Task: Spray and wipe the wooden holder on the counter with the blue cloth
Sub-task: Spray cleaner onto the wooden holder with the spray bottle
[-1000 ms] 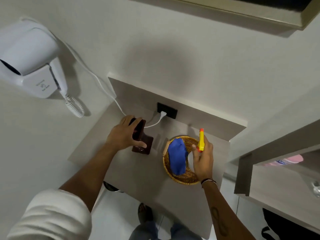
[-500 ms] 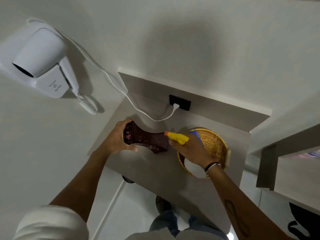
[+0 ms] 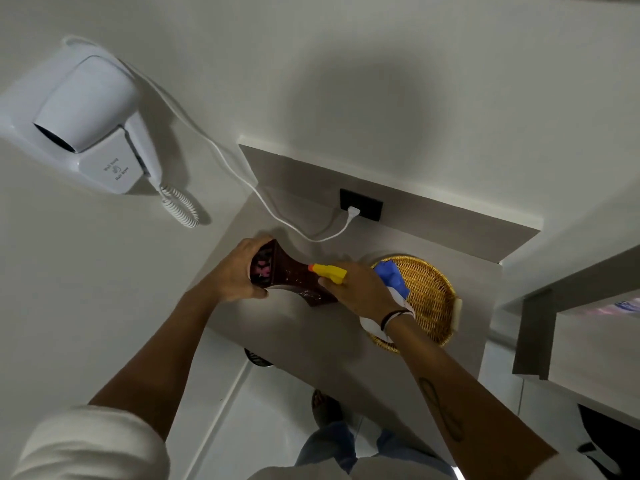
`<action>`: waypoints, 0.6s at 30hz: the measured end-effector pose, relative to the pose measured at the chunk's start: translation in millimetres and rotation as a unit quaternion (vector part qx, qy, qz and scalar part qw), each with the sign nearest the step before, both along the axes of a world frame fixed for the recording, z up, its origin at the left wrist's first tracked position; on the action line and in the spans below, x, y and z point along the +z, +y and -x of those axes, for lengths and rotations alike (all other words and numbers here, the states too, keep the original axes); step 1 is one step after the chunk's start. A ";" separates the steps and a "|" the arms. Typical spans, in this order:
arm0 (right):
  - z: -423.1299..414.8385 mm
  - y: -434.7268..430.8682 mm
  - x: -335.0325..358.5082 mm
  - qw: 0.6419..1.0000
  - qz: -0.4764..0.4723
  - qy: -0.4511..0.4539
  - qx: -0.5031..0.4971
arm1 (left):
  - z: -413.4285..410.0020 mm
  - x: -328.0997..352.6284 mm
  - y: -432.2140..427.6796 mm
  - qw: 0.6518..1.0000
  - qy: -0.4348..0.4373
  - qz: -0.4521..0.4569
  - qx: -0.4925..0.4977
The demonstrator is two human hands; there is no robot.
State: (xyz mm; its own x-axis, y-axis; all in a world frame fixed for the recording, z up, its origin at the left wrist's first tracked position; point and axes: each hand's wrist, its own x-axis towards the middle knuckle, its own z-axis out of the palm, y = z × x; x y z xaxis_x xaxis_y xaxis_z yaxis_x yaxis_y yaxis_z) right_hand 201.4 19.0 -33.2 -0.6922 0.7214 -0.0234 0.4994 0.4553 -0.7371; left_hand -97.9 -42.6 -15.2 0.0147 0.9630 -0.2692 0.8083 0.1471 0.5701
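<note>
The dark wooden holder [image 3: 294,277] is tipped on its side above the grey counter [image 3: 311,341]. My left hand [image 3: 235,271] grips its open top end, where pink items show inside. My right hand [image 3: 360,291] holds a white spray bottle with a yellow nozzle [image 3: 329,272]; the orange tip points at the holder and almost touches it. The blue cloth [image 3: 393,276] lies in the wicker basket [image 3: 433,303], just behind my right hand and partly hidden by it.
A white wall hair dryer [image 3: 86,123] hangs at upper left; its cord runs to a black socket [image 3: 361,209] above the counter. A grey shelf [image 3: 571,306] juts out at right. The floor and my legs show below the counter edge.
The holder was tipped from upright onto its side by my left hand. My right hand moved the spray bottle from over the basket to the holder. In the last half second little has moved.
</note>
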 end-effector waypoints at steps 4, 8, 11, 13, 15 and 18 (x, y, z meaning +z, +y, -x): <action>-3.5 -3.0 0.3 1.000 -0.015 0.003 -0.007 | -1.3 5.3 -5.2 0.999 0.033 0.014 0.006; -11.2 -6.1 1.4 1.000 -0.008 0.009 -0.009 | -8.5 9.6 -13.7 0.998 0.051 0.017 0.044; -17.0 -9.6 0.9 1.000 0.004 0.025 -0.014 | -19.1 11.5 -14.9 0.991 0.072 0.001 0.112; -21.5 -13.3 -0.8 0.999 -0.011 0.033 0.005 | -24.4 12.2 -10.6 0.981 0.086 0.009 0.175; -23.8 -17.2 -2.1 0.999 -0.009 0.031 0.014 | -28.3 15.3 -7.1 0.969 0.081 0.041 0.232; -19.8 -22.0 -2.1 1.000 0.007 0.021 0.004 | -30.9 19.2 -7.1 0.957 0.048 0.088 0.274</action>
